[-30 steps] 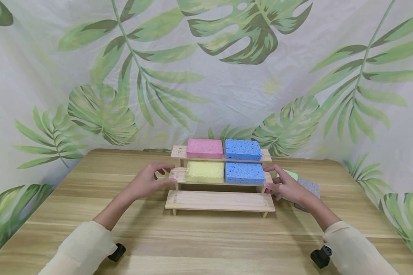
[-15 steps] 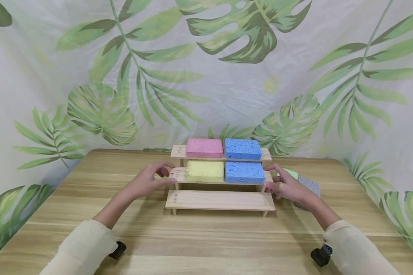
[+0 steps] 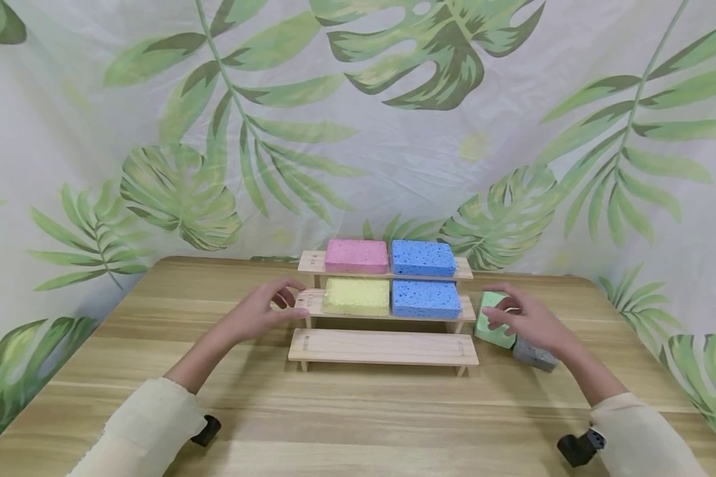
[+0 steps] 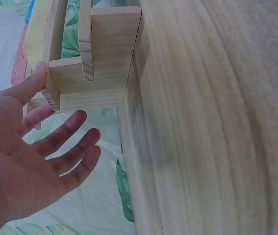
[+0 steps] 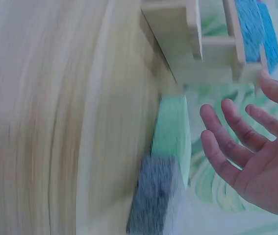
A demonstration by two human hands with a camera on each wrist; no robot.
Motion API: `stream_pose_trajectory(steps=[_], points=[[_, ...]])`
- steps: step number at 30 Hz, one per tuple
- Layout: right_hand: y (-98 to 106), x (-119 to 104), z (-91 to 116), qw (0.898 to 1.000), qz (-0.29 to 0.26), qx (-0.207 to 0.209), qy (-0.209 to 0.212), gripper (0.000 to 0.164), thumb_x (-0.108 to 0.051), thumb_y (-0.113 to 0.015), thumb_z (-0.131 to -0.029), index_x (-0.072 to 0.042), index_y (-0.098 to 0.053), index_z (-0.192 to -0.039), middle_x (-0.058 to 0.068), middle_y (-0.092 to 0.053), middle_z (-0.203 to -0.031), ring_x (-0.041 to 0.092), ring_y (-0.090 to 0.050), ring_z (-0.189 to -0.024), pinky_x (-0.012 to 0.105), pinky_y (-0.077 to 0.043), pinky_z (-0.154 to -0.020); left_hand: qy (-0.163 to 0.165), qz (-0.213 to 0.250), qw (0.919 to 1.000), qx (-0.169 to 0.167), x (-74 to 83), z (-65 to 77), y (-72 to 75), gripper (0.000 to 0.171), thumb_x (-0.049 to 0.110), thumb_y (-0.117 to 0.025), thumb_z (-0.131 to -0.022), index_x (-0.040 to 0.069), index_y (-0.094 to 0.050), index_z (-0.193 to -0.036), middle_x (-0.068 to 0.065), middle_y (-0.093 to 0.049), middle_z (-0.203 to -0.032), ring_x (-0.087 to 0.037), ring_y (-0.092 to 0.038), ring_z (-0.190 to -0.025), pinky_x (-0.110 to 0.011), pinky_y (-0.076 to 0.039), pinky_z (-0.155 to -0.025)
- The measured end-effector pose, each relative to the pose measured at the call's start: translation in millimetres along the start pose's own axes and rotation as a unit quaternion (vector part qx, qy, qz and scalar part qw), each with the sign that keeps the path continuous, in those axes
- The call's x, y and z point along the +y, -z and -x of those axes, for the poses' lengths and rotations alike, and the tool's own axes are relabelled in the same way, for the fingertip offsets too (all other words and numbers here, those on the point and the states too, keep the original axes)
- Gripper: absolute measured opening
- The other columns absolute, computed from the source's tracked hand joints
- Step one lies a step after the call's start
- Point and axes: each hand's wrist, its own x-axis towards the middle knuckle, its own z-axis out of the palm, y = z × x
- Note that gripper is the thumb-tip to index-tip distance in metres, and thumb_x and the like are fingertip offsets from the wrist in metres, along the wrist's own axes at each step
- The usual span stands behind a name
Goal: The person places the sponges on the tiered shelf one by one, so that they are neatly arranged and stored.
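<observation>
Leafy cloth (image 3: 394,152) backs the table (image 3: 346,424). Four sponges (image 3: 426,298) already sit on the rack (image 3: 384,346); a green sponge (image 3: 492,336) and grey sponge (image 3: 534,355) beside it look unplaced. Left hand (image 3: 264,310) pinches the rack's end; right hand (image 3: 530,320), fingers apart, holds nothing.

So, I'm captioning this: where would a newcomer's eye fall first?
Probably the pink sponge and blue sponge atop the wooden rack, then the yellow sponge and second blue sponge on its middle tier. Next, perhaps the left hand at the rack's left end and the right hand beyond its right end.
</observation>
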Motion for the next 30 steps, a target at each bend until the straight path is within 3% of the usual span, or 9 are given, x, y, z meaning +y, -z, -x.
stream_pose_trajectory(steps=[7,12,15,19,23,30], points=[[20,16,19,0.992,0.096,0.076,0.017,0.045,-0.019,-0.067,-0.102,0.004,-0.057,-0.139,0.01,-0.073,-0.096,0.024,-0.069,-0.09,0.03,-0.054,-0.073,0.005,0.008,0.9999,-0.004,1.0,1.0,2.2,0.044,0.023,-0.077,-0.095,0.0,-0.061,-0.129,-0.011,-0.066,-0.1,-0.026,-0.064,-0.094,-0.043,-0.053,-0.085],[25,28,27,0.981,0.161,0.111,0.006,0.039,-0.015,-0.074,-0.096,0.011,-0.064,-0.123,0.006,-0.07,-0.086,0.02,-0.066,-0.082,0.031,-0.052,-0.068,0.005,0.012,0.9999,-0.008,1.7,1.3,2.0,0.045,0.023,-0.077,-0.095,-0.001,-0.061,-0.13,-0.011,-0.066,-0.1,-0.027,-0.064,-0.094,-0.042,-0.053,-0.085],[26,33,31,0.972,0.203,0.115,-0.01,0.042,-0.02,-0.077,-0.094,0.014,-0.066,-0.116,0.017,-0.071,-0.089,0.031,-0.068,-0.084,0.044,-0.055,-0.072,0.005,0.014,0.9999,-0.008,1.3,1.0,1.7,0.045,0.023,-0.077,-0.095,0.0,-0.061,-0.13,-0.011,-0.066,-0.1,-0.027,-0.064,-0.094,-0.042,-0.053,-0.084],[22,41,36,0.962,0.249,0.109,-0.035,0.054,-0.031,-0.079,-0.092,0.014,-0.066,-0.117,0.033,-0.068,-0.103,0.049,-0.065,-0.098,0.06,-0.053,-0.081,0.005,0.016,0.9998,-0.012,0.4,0.6,1.1,0.045,0.023,-0.077,-0.095,0.0,-0.061,-0.13,-0.011,-0.066,-0.1,-0.027,-0.064,-0.093,-0.041,-0.053,-0.084],[18,45,39,0.955,0.272,0.105,-0.062,0.069,-0.043,-0.079,-0.09,0.015,-0.063,-0.123,0.039,-0.062,-0.11,0.054,-0.06,-0.102,0.063,-0.05,-0.081,0.005,0.017,0.9997,-0.015,0.5,0.5,1.1,0.045,0.023,-0.077,-0.096,0.0,-0.06,-0.13,-0.012,-0.066,-0.1,-0.027,-0.064,-0.094,-0.041,-0.054,-0.084],[14,48,42,0.953,0.269,0.097,-0.103,0.086,-0.057,-0.075,-0.089,0.016,-0.056,-0.131,0.048,-0.048,-0.127,0.061,-0.055,-0.111,0.067,-0.049,-0.082,0.008,0.016,0.9997,-0.015,1.8,0.3,2.0,0.045,0.022,-0.077,-0.096,-0.001,-0.06,-0.13,-0.012,-0.066,-0.1,-0.027,-0.064,-0.094,-0.042,-0.054,-0.084]])
